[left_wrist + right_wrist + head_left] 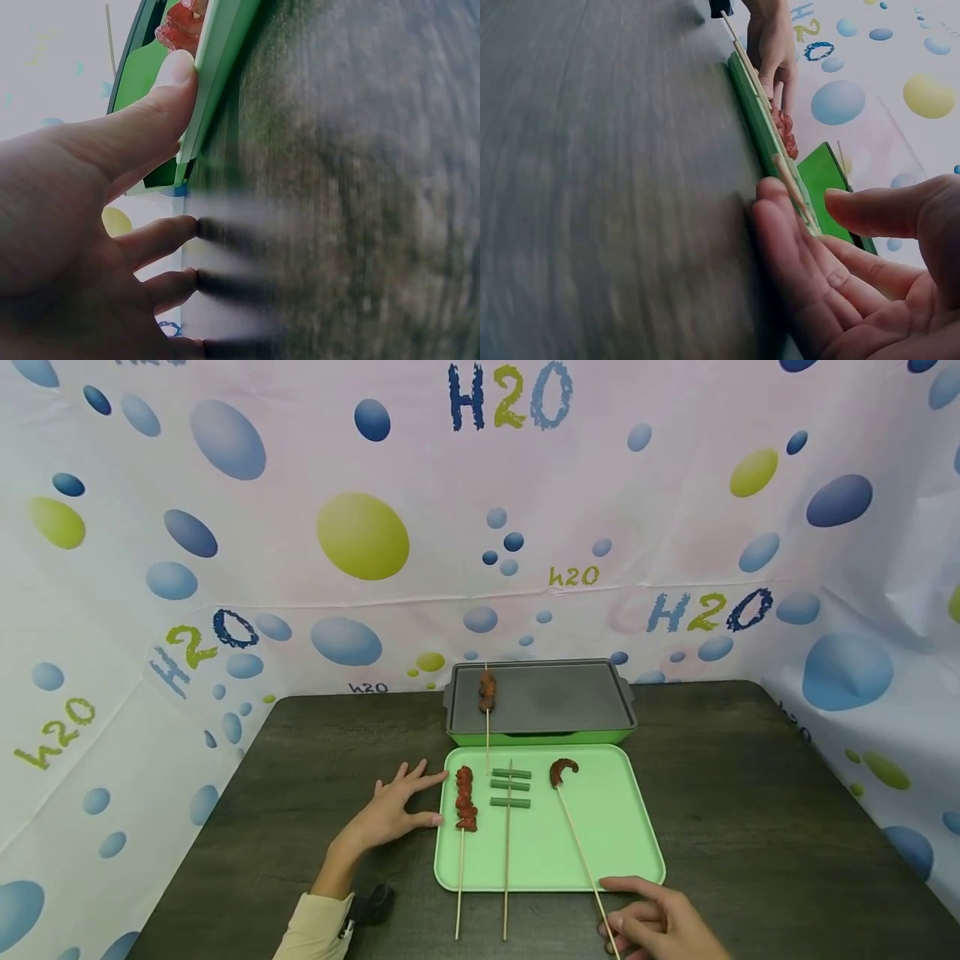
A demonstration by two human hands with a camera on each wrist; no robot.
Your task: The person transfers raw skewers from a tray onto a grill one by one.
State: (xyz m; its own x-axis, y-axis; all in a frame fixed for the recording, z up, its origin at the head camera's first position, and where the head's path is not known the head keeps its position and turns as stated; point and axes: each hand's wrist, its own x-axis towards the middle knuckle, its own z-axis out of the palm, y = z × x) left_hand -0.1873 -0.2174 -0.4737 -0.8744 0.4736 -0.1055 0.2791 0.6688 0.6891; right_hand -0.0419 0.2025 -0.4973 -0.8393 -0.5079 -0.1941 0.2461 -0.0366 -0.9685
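Nearest the camera lie a pale sleeve [313,931] and, well to its right, the right hand [660,920]. Beyond the sleeve, the left hand [390,810] spreads its fingers wide, thumb and forefinger at the left rim of a green tray [615,835] on the dark worktop [750,835]. Just right of those fingers is the red skewer [466,797]; next, farther off on a grill [558,693], the brown skewer [487,689]; then the green skewer [510,787], its three pieces set crosswise. Last comes the hooked skewer [557,775], its head on the tray beyond the right fingers, its stick running down beside them. Right thumb and forefinger stand apart; whether any finger touches the stick, I cannot tell.

Beyond both hands, the backdrop [450,518] reads "H2O" and "h2O" repeatedly.

The hooked skewer's long axis slants: head away from the right fingers and leftward, hook curling right, stick end toward the camera.
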